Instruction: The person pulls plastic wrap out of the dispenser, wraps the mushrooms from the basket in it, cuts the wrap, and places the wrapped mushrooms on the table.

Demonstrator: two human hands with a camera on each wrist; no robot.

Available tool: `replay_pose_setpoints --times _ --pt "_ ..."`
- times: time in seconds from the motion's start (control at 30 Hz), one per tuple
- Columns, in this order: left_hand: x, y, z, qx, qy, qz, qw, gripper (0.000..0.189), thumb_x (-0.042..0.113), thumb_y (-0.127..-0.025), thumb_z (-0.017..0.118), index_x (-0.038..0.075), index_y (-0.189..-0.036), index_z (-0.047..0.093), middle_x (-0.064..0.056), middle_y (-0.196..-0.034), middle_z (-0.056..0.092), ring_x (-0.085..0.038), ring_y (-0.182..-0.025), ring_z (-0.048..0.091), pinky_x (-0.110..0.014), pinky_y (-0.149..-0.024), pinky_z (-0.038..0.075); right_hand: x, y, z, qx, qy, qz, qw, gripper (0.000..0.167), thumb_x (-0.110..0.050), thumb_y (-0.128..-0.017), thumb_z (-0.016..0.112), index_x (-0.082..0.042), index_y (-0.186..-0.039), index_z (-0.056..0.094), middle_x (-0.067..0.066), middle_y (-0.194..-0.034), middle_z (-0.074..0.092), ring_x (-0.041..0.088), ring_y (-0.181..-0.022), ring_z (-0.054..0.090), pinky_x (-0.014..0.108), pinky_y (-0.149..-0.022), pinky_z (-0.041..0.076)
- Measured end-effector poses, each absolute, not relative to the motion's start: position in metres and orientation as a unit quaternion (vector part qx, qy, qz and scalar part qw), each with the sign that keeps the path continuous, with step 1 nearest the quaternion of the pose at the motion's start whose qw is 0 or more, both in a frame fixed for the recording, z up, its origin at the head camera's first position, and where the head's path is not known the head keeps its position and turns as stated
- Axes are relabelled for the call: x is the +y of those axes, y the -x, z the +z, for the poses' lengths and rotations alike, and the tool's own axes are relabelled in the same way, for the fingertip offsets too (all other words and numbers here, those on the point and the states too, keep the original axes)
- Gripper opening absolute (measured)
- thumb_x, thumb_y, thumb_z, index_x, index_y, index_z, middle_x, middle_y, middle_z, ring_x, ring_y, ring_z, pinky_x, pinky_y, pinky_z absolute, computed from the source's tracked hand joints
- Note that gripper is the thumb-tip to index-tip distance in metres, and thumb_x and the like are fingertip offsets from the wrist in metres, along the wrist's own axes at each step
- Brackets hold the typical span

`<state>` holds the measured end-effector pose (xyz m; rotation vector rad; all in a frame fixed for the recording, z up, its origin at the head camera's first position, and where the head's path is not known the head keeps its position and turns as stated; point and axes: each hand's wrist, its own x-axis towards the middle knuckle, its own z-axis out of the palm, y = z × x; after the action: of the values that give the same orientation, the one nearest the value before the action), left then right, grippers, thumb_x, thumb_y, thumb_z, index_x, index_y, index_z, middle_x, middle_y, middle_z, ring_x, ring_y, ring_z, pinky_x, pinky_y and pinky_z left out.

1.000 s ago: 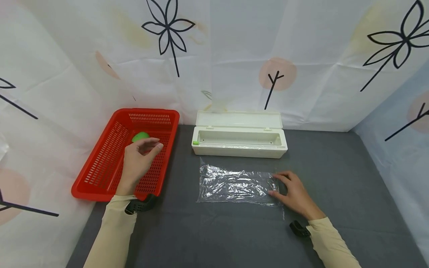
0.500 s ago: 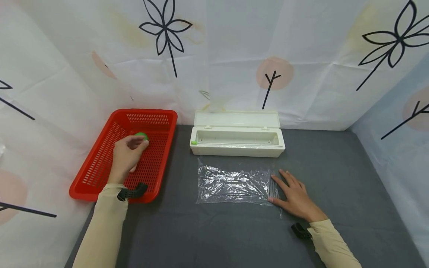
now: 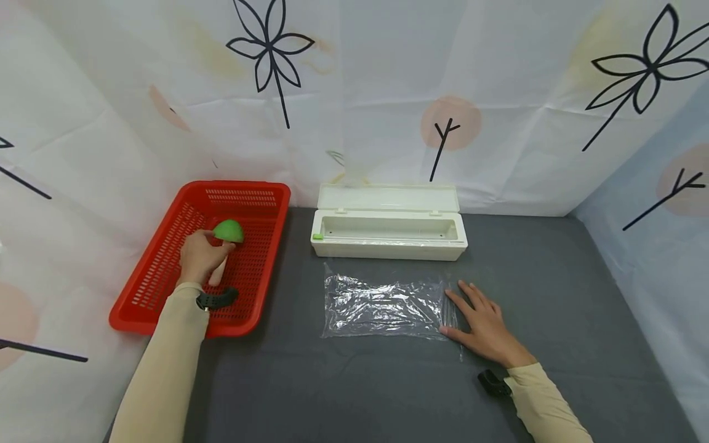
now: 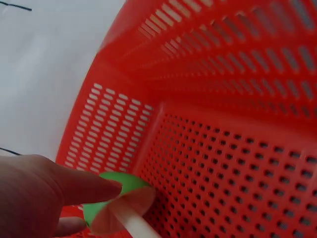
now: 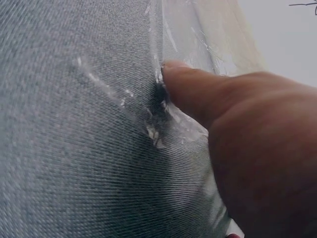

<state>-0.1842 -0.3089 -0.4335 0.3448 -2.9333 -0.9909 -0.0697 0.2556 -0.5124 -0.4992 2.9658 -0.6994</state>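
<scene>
In the head view my left hand [image 3: 200, 257] reaches into the red basket [image 3: 268, 258]. Its thumb and fingers pinch a toy mushroom [image 3: 229, 231] with a green domed cap and a long pale stem. In the left wrist view the thumb lies over the edge of the green cap [image 4: 130, 182], and another fingertip shows below. The stem [image 4: 132, 221] slants toward the bottom of that view. On the right, my right hand [image 3: 484, 326] rests with spread fingers on the right edge of a crinkled sheet of clear plastic film [image 3: 382, 307]. The right wrist view shows a fingertip pressing the film [image 5: 173, 119].
Behind the film stands a long white dispenser box [image 3: 388, 249] with its lid [image 3: 388, 198] raised and a green slider [image 3: 317, 236] at its left end. A grey cloth [image 3: 332, 394] covers the table. Printed white fabric [image 3: 365, 92] hangs along the back and sides.
My left hand has moved left and down in the basket and now pinches the mushroom, whose cap and stem show more. My right fingers have spread flatter on the film's edge.
</scene>
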Motion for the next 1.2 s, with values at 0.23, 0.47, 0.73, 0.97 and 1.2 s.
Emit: replay_pose_setpoints --times 0.23,0.47,0.73,0.97,1.2 --pt "-0.321 0.19 -0.44 -0.923 -0.149 -0.354 -0.004 0.068 0.025 -0.095 0.065 -0.017 -0.142 0.039 -0.037 -0.133 0.047 -0.048 -0.113 0.049 -0.054 -0.087 0.045 0.256 0.07 -0.515 0.96 0.157 -0.231 0.033 0.08 -0.042 -0.088 0.078 -0.004 -0.151 0.046 0.028 -0.159 0.027 0.051 -0.146 0.019 0.071 -0.104 0.019" --pt "-0.317 0.185 -0.445 -0.911 -0.177 -0.371 0.015 0.067 0.025 -0.096 0.065 -0.011 -0.144 0.036 -0.033 -0.129 0.046 -0.046 -0.113 0.047 -0.049 -0.084 0.041 0.256 0.07 -0.519 0.959 0.155 -0.236 0.031 0.081 -0.042 -0.088 0.078 -0.003 -0.151 0.046 0.028 -0.159 0.027 0.051 -0.146 0.018 0.07 -0.104 0.019" --pt "-0.32 0.187 -0.449 -0.88 -0.207 -0.427 0.003 0.073 0.026 -0.095 0.068 -0.008 -0.147 0.03 -0.03 -0.132 0.043 -0.04 -0.113 0.047 -0.041 -0.083 0.042 0.254 0.069 -0.52 0.958 0.149 -0.243 0.024 0.082 -0.043 -0.087 0.079 -0.003 -0.151 0.046 0.029 -0.159 0.027 0.052 -0.146 0.019 0.071 -0.104 0.018" --pt "-0.324 0.19 -0.452 -0.865 -0.218 -0.452 -0.017 0.071 0.027 -0.094 0.07 -0.009 -0.146 0.039 -0.031 -0.14 0.042 -0.041 -0.121 0.047 -0.047 -0.094 0.044 0.255 0.069 -0.521 0.959 0.141 -0.245 0.03 0.082 -0.043 -0.087 0.078 -0.003 -0.151 0.045 0.028 -0.16 0.027 0.051 -0.147 0.018 0.071 -0.105 0.016" --pt "-0.326 0.193 -0.455 -0.853 -0.224 -0.468 -0.052 0.063 0.028 -0.096 0.07 -0.008 -0.143 0.05 -0.027 -0.14 0.046 -0.032 -0.115 0.05 -0.034 -0.085 0.046 0.254 0.069 -0.521 0.958 0.142 -0.248 0.027 0.082 -0.041 -0.087 0.079 -0.003 -0.151 0.045 0.028 -0.159 0.027 0.051 -0.147 0.017 0.071 -0.105 0.016"
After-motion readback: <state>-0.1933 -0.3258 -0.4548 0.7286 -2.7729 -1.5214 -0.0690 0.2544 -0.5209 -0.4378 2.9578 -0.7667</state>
